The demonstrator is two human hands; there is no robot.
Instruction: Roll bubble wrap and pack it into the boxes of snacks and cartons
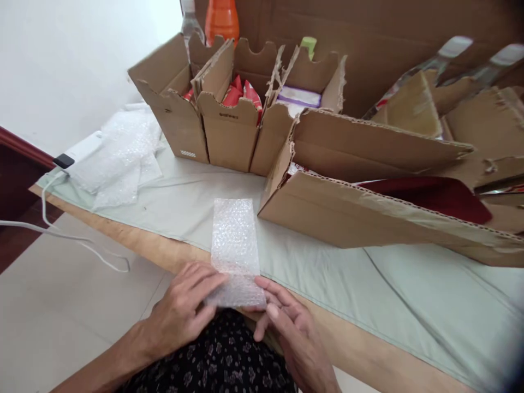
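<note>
Slipping toward the floor is judged the likeliest fault for the transparent, rectangular bubble-wrap piece, which is laid just beside the left end of the long, brown, corrugated-cardboard box; it could be caused by the near end being placed at the tan wooden table edge. Skewing could be caused by uneven hold: the near right corner is pinched narrowly by the thumb and fingers of the right hand, while the left border is met by the loosely bent fingers of the left hand; whether film is gripped there cannot be told. The film is glossy, blistered and limp. Well left of the box, flat, crinkled bubble-wrap sheets are heaped on the pale green, creased cloth; behind its left end, upright brown cardboard bins are cut with scalloped, ragged rims.
</note>
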